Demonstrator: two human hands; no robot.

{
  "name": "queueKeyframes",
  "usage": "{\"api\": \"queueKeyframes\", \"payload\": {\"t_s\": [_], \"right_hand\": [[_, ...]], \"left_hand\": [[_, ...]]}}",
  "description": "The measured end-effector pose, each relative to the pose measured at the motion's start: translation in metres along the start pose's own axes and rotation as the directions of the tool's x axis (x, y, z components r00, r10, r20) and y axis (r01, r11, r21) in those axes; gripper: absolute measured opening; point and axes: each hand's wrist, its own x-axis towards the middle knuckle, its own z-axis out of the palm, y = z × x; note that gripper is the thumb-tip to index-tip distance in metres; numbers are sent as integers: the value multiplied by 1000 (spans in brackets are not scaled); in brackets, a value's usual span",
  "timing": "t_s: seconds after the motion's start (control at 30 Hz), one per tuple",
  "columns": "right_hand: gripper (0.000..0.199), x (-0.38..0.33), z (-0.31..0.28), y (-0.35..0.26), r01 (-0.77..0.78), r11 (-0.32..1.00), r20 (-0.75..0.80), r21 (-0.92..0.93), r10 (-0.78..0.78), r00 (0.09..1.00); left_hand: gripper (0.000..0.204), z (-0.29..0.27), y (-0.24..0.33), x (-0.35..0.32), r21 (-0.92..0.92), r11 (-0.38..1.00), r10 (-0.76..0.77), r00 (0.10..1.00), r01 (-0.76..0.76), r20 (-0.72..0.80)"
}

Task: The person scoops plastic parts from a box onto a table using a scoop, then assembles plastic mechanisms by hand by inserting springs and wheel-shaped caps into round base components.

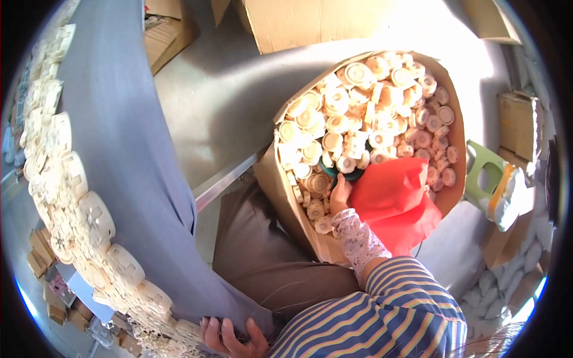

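Observation:
My right hand (340,194) reaches into a large cardboard box (280,197) full of round cream-coloured plastic parts (358,113). Its fingers are curled on a dark teal scoop or cup (349,175) that is pushed in among the parts and heaped with a few of them. A red plastic bag (394,200) lies in the box beside that hand. My left hand (230,337) rests at the lower edge, with its fingers spread on the grey cloth (125,131) that covers the table.
A row of cream moulded pieces (71,197) runs along the table's left side. Cardboard boxes (298,21) stand on the grey floor beyond. A green holder (483,173) and white sacks (507,280) sit at the right.

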Motion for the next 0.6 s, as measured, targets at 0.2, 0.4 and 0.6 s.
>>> {"api": "queueKeyframes", "payload": {"t_s": [0.2, 0.4, 0.6], "right_hand": [[52, -34, -10, -9, -68, 996, 97, -61, 73, 993], [39, -26, -63, -16, 367, 918, 151, -150, -346, 926], [39, -57, -108, -71, 459, 876, 323, -151, -395, 860]], "left_hand": [[51, 2, -11, -3, -85, 996, 22, 1000, -21, 6], [47, 8, 0, 8, -227, 972, 38, 996, -54, -76], [52, 10, 3, 10, -298, 946, 70, 979, -125, -189]]}}
